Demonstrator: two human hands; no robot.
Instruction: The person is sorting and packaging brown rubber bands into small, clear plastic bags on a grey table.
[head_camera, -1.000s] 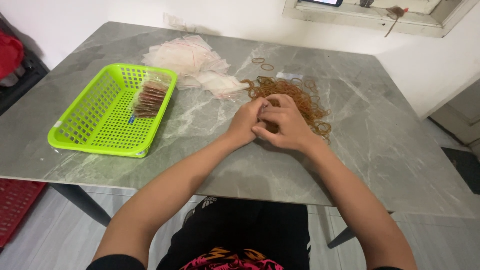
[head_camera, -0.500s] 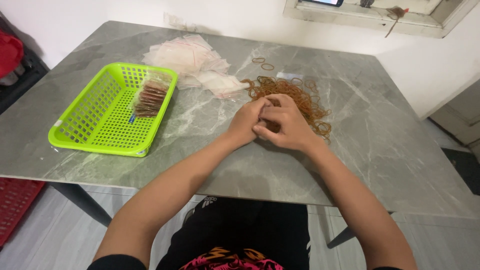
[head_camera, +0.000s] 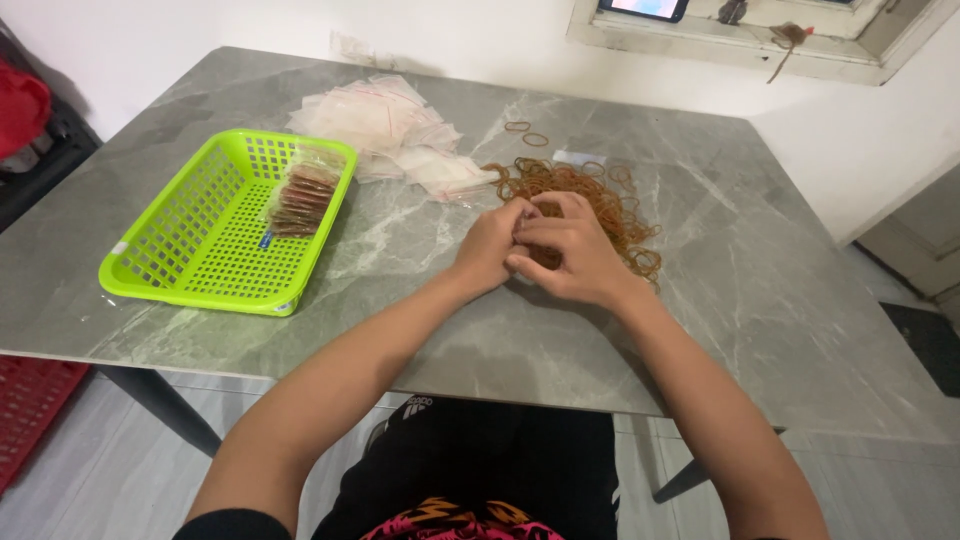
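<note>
Hands barely moved over last second: left hand (head_camera: 492, 243) and right hand (head_camera: 566, 250) stayed pressed together at near edge of rubber band pile (head_camera: 590, 200) on grey marble surface (head_camera: 760, 290), fingers curled, probably pinching bands, grip hidden. Green basket (head_camera: 190, 245) with filled bags unchanged; only view shifted slightly.

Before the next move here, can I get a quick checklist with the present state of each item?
1. Both hands meet at the near edge of the rubber band pile: ok.
2. Left hand holds something: cannot tell, fingers hidden.
3. Right hand holds something: cannot tell.
4. Empty bags lie beside the pile: ok.
5. Green basket has bare floor beside the filled packets: ok.
</note>
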